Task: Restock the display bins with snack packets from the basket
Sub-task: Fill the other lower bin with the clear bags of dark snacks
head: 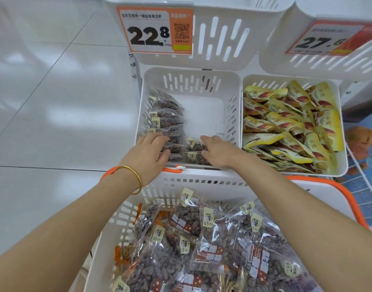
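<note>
Arms both stretched over the basket (126, 216) into the white display bin (191, 81), left hand (151, 150) loose-fingered on the packet row (166, 114) hugging the left wall, right hand (217, 152) pinching one snack packet (193, 144) at the front rim, bin's middle and right floor bare

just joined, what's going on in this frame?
A person is restocking the display bin with clear packets of dark snacks. The left hand rests on the row of packets along the bin's left wall. The right hand grips the front packets beside it. Much of the bin floor is bare. The basket below holds plenty of spare packets.
</note>
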`<state>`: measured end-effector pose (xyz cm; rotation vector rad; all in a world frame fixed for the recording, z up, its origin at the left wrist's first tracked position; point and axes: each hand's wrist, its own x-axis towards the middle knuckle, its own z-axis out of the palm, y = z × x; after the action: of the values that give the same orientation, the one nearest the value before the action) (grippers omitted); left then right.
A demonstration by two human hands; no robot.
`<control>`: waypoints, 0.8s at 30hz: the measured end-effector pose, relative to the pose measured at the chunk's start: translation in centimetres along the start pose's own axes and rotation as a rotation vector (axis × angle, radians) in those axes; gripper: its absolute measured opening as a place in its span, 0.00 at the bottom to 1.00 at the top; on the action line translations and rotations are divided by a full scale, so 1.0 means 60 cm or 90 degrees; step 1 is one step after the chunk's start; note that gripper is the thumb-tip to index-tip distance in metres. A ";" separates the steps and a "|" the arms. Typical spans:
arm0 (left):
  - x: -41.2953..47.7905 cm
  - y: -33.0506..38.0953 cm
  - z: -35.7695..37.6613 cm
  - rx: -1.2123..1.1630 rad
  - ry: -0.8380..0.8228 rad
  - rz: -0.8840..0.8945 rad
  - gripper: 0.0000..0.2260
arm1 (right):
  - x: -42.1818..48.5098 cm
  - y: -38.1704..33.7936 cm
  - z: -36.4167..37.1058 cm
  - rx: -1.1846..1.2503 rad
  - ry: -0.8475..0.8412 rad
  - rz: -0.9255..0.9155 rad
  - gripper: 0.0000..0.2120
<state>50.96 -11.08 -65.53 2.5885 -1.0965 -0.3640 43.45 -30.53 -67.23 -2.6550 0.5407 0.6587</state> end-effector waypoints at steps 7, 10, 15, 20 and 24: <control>0.000 0.001 -0.001 -0.001 -0.003 -0.002 0.19 | 0.011 -0.004 -0.023 0.091 -0.063 0.006 0.22; 0.000 0.000 0.000 -0.001 0.000 -0.002 0.19 | 0.010 0.004 -0.022 0.133 -0.065 -0.020 0.20; 0.000 0.001 0.002 0.001 0.002 -0.002 0.19 | 0.006 0.005 -0.003 0.148 0.069 -0.065 0.17; -0.001 0.003 0.000 0.000 0.001 -0.003 0.19 | 0.007 0.001 0.005 0.107 0.033 -0.077 0.19; -0.002 0.004 -0.003 0.001 0.002 -0.004 0.19 | 0.014 0.005 -0.004 0.069 0.007 -0.052 0.30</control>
<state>50.78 -11.14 -65.24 2.5934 -1.0883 -0.3610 44.09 -31.11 -67.48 -2.5662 0.4548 0.5743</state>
